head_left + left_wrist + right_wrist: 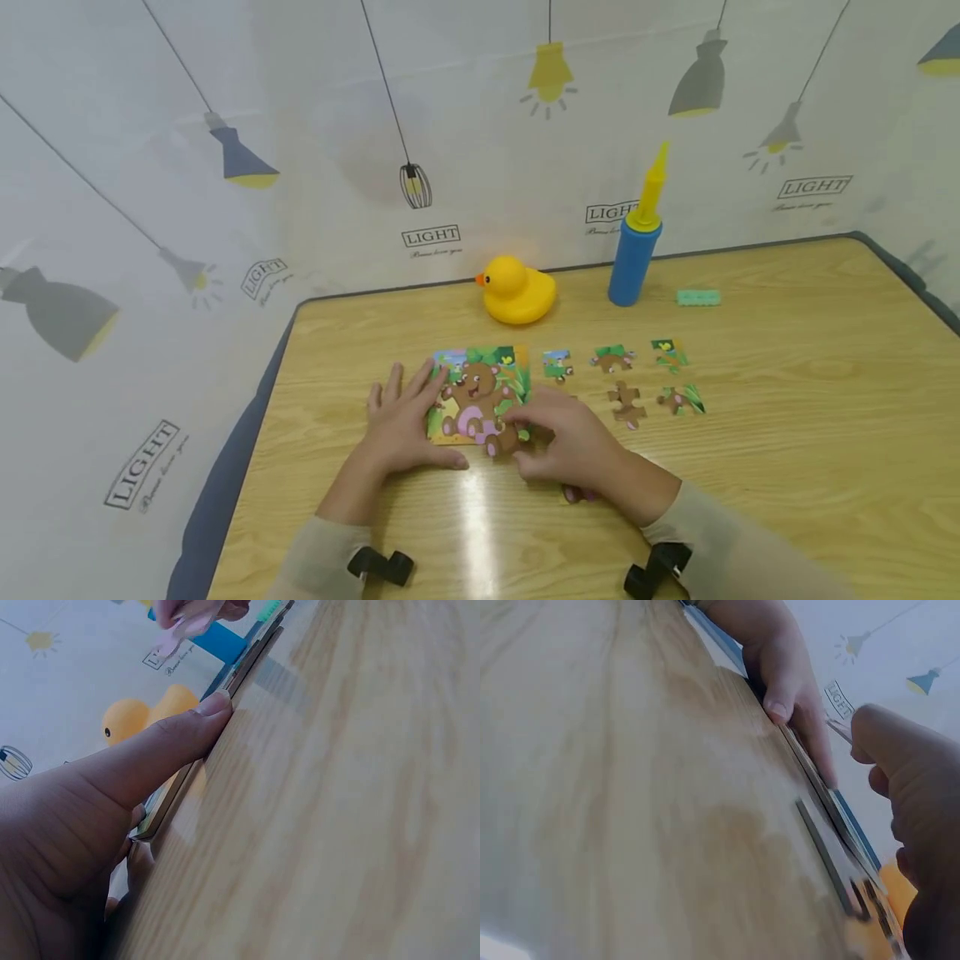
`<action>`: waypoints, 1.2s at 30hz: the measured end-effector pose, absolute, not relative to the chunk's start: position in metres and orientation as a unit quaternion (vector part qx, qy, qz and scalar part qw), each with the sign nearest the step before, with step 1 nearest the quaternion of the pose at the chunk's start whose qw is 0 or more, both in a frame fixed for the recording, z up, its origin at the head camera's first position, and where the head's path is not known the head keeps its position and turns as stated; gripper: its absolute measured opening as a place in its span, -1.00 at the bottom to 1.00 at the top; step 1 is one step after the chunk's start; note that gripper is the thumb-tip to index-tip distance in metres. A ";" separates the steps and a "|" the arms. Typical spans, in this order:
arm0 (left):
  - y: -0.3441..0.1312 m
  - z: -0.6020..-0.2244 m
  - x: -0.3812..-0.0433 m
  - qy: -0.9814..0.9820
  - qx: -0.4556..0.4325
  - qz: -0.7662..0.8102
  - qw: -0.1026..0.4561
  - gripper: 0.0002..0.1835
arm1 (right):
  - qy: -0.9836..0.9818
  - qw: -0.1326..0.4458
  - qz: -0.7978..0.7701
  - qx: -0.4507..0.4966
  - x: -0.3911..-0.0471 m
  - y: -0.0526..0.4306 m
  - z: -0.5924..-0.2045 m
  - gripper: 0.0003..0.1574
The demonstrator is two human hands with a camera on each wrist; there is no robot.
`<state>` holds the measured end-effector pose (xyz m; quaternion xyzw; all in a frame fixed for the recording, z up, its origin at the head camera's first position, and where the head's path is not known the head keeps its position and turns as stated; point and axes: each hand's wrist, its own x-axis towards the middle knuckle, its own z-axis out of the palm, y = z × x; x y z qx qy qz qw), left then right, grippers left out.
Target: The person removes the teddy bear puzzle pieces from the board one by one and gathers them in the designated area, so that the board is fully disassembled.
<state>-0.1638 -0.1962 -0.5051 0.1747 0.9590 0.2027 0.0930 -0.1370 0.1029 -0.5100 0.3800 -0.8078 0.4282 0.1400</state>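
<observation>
A bear picture puzzle board point(480, 379) lies flat on the wooden table. My left hand point(405, 429) rests at the board's left side with its fingers spread and thumb out along the near edge; the left wrist view shows the thumb point(169, 742) straight. My right hand point(570, 437) pinches a brown and pink puzzle piece point(502, 440) over the board's lower right corner. In the right wrist view that puzzle piece point(840, 730) is held tilted, above the board's surface. Part of the board's right side is hidden by the right hand.
Several loose puzzle pieces point(627, 404) lie right of the board; one puzzle piece point(576, 494) is partly under the right forearm. Behind stand a yellow rubber duck point(520, 293), a blue and yellow hand pump point(633, 258) and a mint-green block point(698, 297), near the lamp-patterned wall covering point(495, 167).
</observation>
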 end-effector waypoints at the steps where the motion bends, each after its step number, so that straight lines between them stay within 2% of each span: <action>1: -0.196 -0.505 -0.163 0.959 0.175 0.203 0.094 0.57 | -0.804 0.139 0.430 0.386 -0.136 0.109 -0.511 -0.48; 10: -0.195 -0.503 -0.163 0.958 0.175 0.203 0.101 0.56 | -0.801 0.165 0.419 0.395 -0.121 0.172 -0.521 -0.43; 13: -0.196 -0.503 -0.163 0.959 0.177 0.200 0.100 0.55 | -0.814 0.157 0.410 0.381 -0.113 0.190 -0.521 -0.40; 18: -0.198 -0.505 -0.163 0.961 0.175 0.192 0.097 0.56 | -0.832 0.145 0.391 0.365 -0.101 0.212 -0.520 -0.40; 23: -0.198 -0.506 -0.162 0.961 0.174 0.191 0.100 0.57 | -0.830 0.170 0.382 0.369 -0.094 0.228 -0.520 -0.36; 36: -0.196 -0.504 -0.163 0.960 0.177 0.194 0.095 0.56 | -0.867 0.131 0.346 0.333 -0.081 0.262 -0.522 -0.29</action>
